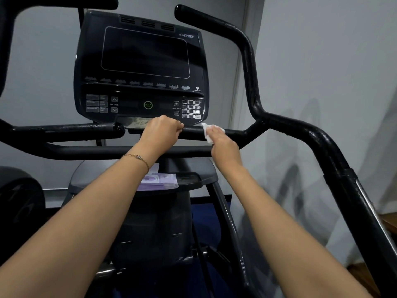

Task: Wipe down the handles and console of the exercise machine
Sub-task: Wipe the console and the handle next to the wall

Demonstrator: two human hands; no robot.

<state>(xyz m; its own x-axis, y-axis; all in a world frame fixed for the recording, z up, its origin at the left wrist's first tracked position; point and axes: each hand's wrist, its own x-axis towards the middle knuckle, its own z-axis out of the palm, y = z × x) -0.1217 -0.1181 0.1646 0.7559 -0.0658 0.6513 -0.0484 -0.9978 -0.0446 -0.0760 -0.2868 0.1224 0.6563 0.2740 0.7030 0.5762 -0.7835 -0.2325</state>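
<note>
Below the console (pixel 140 67), at its lower edge, the left hand (pixel 160 131) grips the inner end of the right handle bar (pixel 234 134), fingers curled over the top of it. Just right of that hand, beneath the console's keypad corner, the right hand (pixel 222 143) holds a white wipe (pixel 207 131) against the same bar; the wipe is crumpled and shows above and to the left of the fingers. A thin chain bracelet (pixel 137 158) sits on the left wrist. The console screen is dark, the maker's mark is legible at its upper right, and a green-ringed start button (pixel 148 104) sits centred in the lower panel. A pale, smeared patch (pixel 137 122) shows on the console's bottom lip, touching the left hand's knuckles. The bar's black coating appears rough and pitted, with glossy highlights, as it bends up to the right of the console and also sweeps down toward the camera. The left handle bar (pixel 64 129) ends in a rounded cap just below the console's left side. Under the console a grey tray (pixel 193 179) carries a purple packet of wipes (pixel 159 180), partly hidden by the left forearm. Behind the console the wall (pixel 322 61) is plain pale grey, with shadows of the frame cast to the right. Further below, a blue floor surface (pixel 206 209) is visible; brown wood flooring (pixel 388 222) shows far right.
</note>
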